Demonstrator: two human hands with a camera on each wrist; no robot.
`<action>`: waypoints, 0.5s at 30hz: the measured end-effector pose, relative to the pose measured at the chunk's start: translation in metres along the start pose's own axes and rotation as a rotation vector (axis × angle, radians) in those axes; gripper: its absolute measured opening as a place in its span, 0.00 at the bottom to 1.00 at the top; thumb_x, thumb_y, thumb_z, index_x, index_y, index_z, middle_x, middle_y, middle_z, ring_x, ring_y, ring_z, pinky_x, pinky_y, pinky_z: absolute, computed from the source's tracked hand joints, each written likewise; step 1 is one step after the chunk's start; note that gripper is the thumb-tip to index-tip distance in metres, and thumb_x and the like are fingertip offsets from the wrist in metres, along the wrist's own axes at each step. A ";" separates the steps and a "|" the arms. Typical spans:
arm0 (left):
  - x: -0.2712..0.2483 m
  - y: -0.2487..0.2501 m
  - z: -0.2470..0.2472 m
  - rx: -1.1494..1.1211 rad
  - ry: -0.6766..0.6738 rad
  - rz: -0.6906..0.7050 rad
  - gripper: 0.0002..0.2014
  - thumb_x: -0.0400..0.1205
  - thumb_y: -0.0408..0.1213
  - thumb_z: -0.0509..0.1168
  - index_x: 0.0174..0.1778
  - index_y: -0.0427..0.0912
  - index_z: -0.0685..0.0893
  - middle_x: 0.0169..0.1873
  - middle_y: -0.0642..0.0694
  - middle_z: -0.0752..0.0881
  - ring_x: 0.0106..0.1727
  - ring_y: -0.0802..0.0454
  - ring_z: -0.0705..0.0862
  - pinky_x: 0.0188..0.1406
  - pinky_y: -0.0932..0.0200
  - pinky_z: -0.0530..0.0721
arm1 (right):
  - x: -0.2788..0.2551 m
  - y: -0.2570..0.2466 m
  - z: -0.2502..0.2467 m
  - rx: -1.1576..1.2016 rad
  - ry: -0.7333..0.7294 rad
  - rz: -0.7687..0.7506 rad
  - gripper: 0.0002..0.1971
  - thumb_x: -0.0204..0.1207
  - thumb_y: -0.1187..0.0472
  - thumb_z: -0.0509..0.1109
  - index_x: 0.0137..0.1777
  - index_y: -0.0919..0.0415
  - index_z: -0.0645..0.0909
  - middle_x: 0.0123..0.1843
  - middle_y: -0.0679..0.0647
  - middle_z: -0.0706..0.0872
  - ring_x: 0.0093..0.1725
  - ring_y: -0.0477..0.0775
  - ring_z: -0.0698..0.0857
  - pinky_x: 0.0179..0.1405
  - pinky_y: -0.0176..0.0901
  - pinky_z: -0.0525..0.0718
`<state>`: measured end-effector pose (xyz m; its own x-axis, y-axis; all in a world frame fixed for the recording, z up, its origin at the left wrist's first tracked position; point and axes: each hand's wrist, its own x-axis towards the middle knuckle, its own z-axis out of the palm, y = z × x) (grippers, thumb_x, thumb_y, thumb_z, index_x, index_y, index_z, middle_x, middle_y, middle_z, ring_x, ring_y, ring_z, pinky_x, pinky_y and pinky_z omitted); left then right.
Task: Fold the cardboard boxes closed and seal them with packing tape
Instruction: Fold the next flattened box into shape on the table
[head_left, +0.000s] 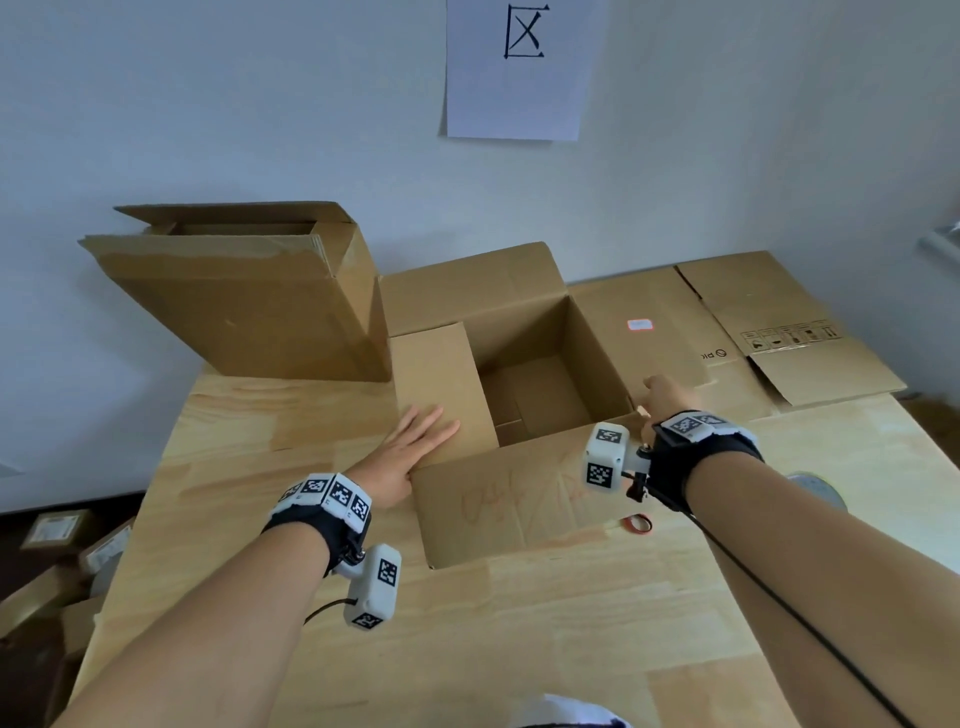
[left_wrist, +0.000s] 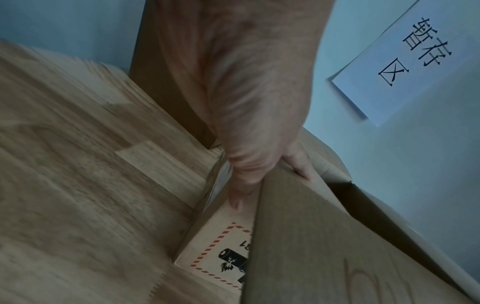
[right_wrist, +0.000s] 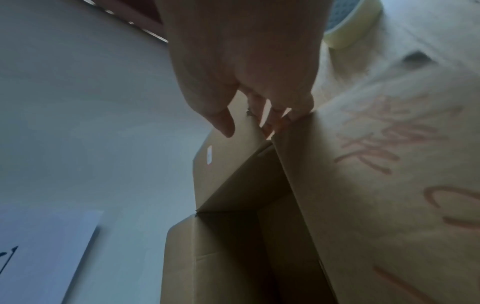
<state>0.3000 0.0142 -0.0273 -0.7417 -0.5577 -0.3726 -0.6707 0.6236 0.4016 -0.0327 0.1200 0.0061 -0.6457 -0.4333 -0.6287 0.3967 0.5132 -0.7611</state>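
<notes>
Left hand (head_left: 410, 452) flat, fingers straight, on left flap (head_left: 441, 384), thumb tucked beneath its edge. Open cardboard box (head_left: 540, 364) mid-table (head_left: 519, 649), long axis left-right, cavity empty, between both hands. Right hand (head_left: 665, 397) at right corner, fingers reaching behind right flap (head_left: 639, 322); grip unclear.

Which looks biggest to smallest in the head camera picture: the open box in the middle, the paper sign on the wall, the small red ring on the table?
1. Open box, by far the largest.
2. Paper sign; it hangs farther away and is cut off at the top, so its true size is unsure.
3. Red ring, tiny.
</notes>
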 end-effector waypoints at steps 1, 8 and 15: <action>0.000 -0.001 0.001 0.007 0.004 0.005 0.50 0.78 0.16 0.58 0.74 0.74 0.41 0.78 0.67 0.34 0.77 0.61 0.26 0.80 0.49 0.46 | -0.006 -0.001 0.001 0.040 0.021 -0.030 0.29 0.77 0.58 0.62 0.78 0.63 0.64 0.75 0.62 0.71 0.68 0.63 0.76 0.59 0.53 0.76; 0.004 -0.007 0.002 0.018 0.021 0.018 0.50 0.79 0.20 0.62 0.73 0.76 0.39 0.76 0.69 0.32 0.77 0.63 0.25 0.78 0.52 0.44 | -0.031 -0.006 0.012 -0.033 0.213 -0.194 0.21 0.84 0.57 0.53 0.74 0.61 0.66 0.60 0.60 0.79 0.62 0.64 0.78 0.59 0.50 0.73; 0.005 -0.007 0.001 0.056 0.000 0.007 0.48 0.80 0.24 0.65 0.74 0.73 0.39 0.77 0.66 0.32 0.76 0.60 0.25 0.80 0.46 0.46 | -0.036 -0.002 0.023 -0.157 0.212 -0.279 0.22 0.86 0.52 0.52 0.75 0.62 0.70 0.70 0.60 0.78 0.69 0.63 0.77 0.66 0.50 0.72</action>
<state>0.3007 0.0081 -0.0330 -0.7462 -0.5535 -0.3700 -0.6642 0.6571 0.3565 0.0048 0.1180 0.0266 -0.8419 -0.4177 -0.3417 0.0929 0.5115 -0.8542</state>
